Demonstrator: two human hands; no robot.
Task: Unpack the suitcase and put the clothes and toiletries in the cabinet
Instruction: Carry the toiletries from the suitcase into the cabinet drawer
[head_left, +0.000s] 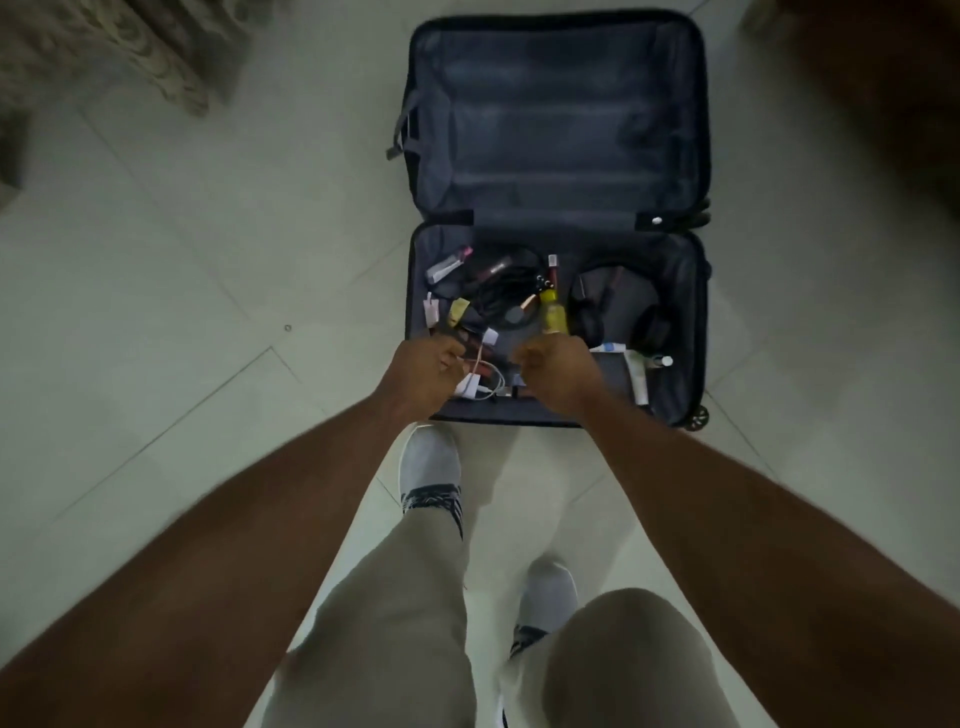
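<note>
A dark suitcase (696, 322) lies open on the tiled floor in front of my feet. Its far half (561, 119) holds nothing visible. The near half is littered with small toiletries: a yellow bottle (551, 312), a white tube (638, 376), a tube with a pink cap (449, 265), black cables (506, 291) and a dark pouch (618, 301). My left hand (426, 369) hovers with curled fingers over a white cable (493, 382) at the near left. My right hand (557, 371), also curled, sits just below the yellow bottle. Blur hides whether either hand holds something.
I stand on pale floor tiles in grey socks (430, 460) and beige trousers at the suitcase's near edge. A patterned fabric edge (130, 47) lies at the far left. A dark piece of furniture (883, 93) fills the far right. A suitcase wheel (696, 417) sticks out at the near right.
</note>
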